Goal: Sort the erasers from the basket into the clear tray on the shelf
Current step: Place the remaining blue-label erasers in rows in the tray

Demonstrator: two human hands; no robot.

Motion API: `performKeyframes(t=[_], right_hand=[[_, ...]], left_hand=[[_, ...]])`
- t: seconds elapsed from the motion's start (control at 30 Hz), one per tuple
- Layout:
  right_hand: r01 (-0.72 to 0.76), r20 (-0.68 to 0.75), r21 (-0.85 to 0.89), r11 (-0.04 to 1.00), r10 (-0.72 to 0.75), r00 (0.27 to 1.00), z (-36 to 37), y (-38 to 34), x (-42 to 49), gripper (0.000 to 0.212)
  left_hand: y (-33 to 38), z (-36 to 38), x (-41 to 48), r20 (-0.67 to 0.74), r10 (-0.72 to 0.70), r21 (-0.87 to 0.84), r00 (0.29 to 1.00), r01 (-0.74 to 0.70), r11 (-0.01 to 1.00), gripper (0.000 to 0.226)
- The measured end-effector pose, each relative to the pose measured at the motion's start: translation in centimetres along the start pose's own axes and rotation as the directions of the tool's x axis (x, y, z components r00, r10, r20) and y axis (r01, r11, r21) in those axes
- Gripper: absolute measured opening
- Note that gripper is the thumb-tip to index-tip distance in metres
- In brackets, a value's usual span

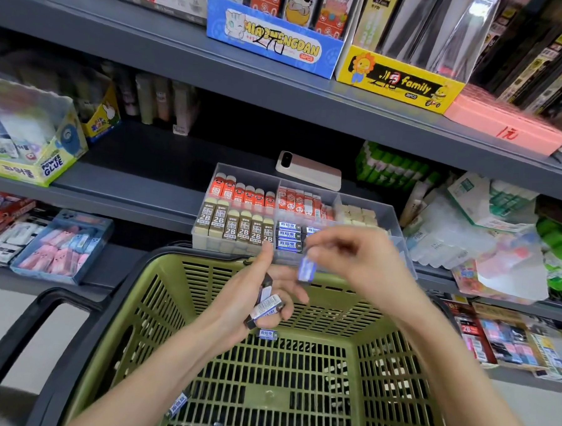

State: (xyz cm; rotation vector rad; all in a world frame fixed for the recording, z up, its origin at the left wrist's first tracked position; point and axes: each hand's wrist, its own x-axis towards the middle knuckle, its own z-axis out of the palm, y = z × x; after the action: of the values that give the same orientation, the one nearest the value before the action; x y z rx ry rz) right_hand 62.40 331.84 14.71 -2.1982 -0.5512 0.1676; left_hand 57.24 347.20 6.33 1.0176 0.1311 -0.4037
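Note:
A green plastic basket [395, 365] sits below me with a few blue-sleeved erasers [177, 405] lying on its floor. My left hand [252, 296] is over the basket and holds several blue-and-white erasers [266, 305] in its palm. One eraser [268, 334] shows just under that hand. My right hand [352, 259] hovers at the basket's far rim and pinches a single blue eraser [306, 269] between fingertips. Just beyond stands the clear tray [393, 218] on the shelf, its compartments holding red, brown 2B, blue and cream erasers.
A phone [309, 173] lies on the shelf behind the tray. A Power Glue box [47, 164] stands at the left and bagged stationery [486, 236] at the right. The basket's black handle [39, 330] curves at the lower left. Another shelf hangs overhead.

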Motion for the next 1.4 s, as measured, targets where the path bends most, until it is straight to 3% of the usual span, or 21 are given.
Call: performKeyframes(t=[0.07,0.13,0.23,0.5,0.63,0.8,0.97,1.13,1.3,1.4], right_hand=[[-0.010,-0.196,-0.016,1.000,0.007,0.981,-2.3,1.1,1.0,0.020],[-0.038,-0.247,-0.186,0.982,-0.009,0.969,-3.3,2.2,2.0,0.016],[-0.054,-0.151,-0.390,0.919,-0.006,0.988,-2.8,3.5,3.0,0.009],[0.041,0.010,-0.630,0.776,-0.045,0.999,-2.4,5.0,4.0,0.009],[0.101,0.128,-0.759,0.643,-0.005,0.992,-2.0,5.1,4.6,0.005],[0.112,0.154,-0.776,0.620,0.014,0.988,-2.3,5.3,4.9,0.008],[0.174,0.206,-0.870,0.461,0.019,0.978,-1.9,5.8,5.1,0.023],[0.208,0.236,-0.871,0.444,0.009,0.972,-1.9,6.6,4.7,0.030],[0.166,0.129,-0.797,0.581,-0.105,0.986,-1.9,7.2,3.9,0.034],[0.180,0.187,-0.848,0.499,-0.036,0.982,-1.0,7.4,4.0,0.055]], left_hand=[[0.1,-0.2,0.1,-0.036,0.016,-0.029,0.999,-0.017,0.999,0.068],[0.3,-0.3,0.1,-0.070,0.032,-0.049,0.997,-0.035,0.998,0.067],[0.4,-0.4,0.1,-0.094,0.049,-0.051,0.994,-0.054,0.997,0.065],[0.7,-0.5,0.1,-0.113,0.073,-0.076,0.991,-0.082,0.994,0.061],[0.6,-0.6,0.1,-0.110,0.072,-0.070,0.991,-0.080,0.994,0.061],[0.6,-0.7,0.1,-0.116,0.072,-0.062,0.991,-0.080,0.995,0.060],[0.5,-0.7,0.2,-0.122,0.062,-0.060,0.991,-0.070,0.996,0.060],[0.4,-0.7,0.2,-0.120,0.063,-0.061,0.991,-0.071,0.996,0.060],[0.3,-0.7,0.2,-0.125,0.056,-0.066,0.991,-0.064,0.996,0.061],[0.3,-0.8,0.3,-0.128,0.054,-0.067,0.990,-0.063,0.996,0.061]])
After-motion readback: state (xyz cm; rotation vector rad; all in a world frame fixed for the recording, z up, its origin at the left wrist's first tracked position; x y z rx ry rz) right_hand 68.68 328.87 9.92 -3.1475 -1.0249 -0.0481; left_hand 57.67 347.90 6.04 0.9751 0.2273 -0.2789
